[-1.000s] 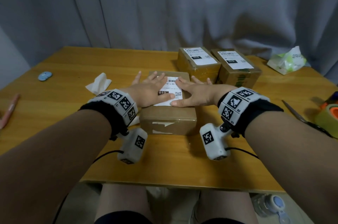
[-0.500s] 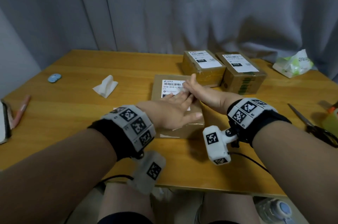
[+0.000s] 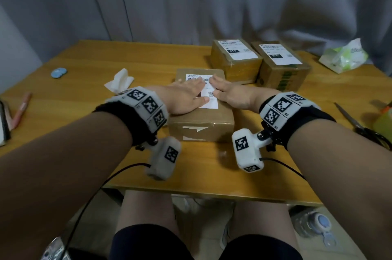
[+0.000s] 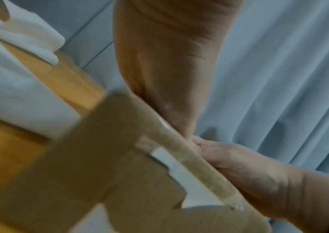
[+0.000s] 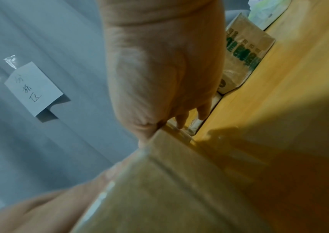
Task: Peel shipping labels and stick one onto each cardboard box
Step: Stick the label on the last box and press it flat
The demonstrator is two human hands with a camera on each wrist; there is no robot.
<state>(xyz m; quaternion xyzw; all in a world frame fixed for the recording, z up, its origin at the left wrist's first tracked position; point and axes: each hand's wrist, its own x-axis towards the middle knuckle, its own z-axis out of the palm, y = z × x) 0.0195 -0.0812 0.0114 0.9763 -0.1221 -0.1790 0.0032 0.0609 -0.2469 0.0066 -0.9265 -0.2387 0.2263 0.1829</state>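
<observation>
A brown cardboard box (image 3: 201, 126) lies in the middle of the wooden table (image 3: 84, 81) with a white shipping label (image 3: 209, 98) on its top. My left hand (image 3: 186, 95) lies flat on the label's left half, fingers straight. My right hand (image 3: 230, 92) lies flat on the label's right side, fingers straight and pointing left. The fingertips of both hands meet near the label's top. Two more boxes (image 3: 236, 60) (image 3: 281, 64) stand side by side behind, each with a label on top. In the wrist views the box edge (image 4: 189, 157) (image 5: 179, 173) shows blurred under each palm.
A crumpled white backing sheet (image 3: 119, 80) lies left of the box. Blue discs (image 3: 59, 72) sit at the far left, a pink pen (image 3: 21, 109) at the left edge. A tissue pack (image 3: 344, 56) is at the back right, scissors (image 3: 356, 122) at the right. A grey curtain hangs behind.
Both hands have slid over the label: the left moved from the near end up to the far half, and the right came back flat beside it. My head has shifted slightly.
</observation>
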